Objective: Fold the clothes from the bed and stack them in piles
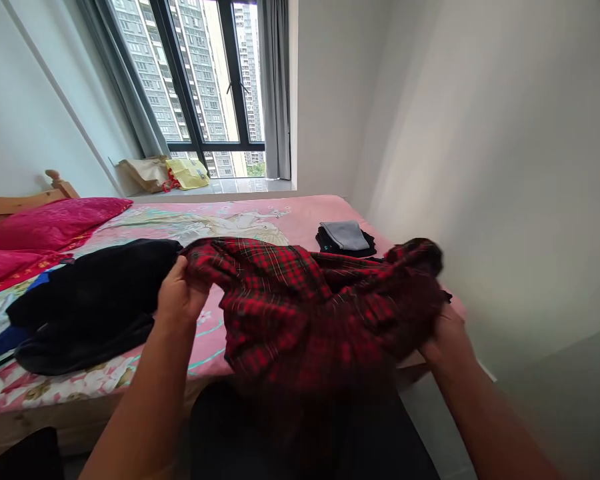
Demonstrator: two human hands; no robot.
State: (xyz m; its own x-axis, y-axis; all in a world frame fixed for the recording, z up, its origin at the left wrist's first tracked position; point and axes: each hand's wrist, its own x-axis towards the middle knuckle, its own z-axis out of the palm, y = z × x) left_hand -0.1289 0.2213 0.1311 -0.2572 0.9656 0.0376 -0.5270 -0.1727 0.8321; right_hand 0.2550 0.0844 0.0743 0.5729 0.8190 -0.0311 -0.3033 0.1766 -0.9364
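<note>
A red and black plaid shirt (300, 307) hangs spread out between my two hands, above the near edge of the bed. My left hand (180, 293) is closed on its left end, next to a pile of dark clothes. At the right end of the cloth, my right hand (447, 337) grips a bunched part, with its fingers partly hidden by the fabric. The lower part of the shirt is blurred and falls in front of my dark-clothed legs.
On the bed (310, 210) lie black clothes (95, 293) at the left and a folded stack with a grey garment on top (343, 235) at the right. Magenta pillows (55, 223) rest by the wooden headboard (20, 202). Bags (187, 173) sit on the windowsill.
</note>
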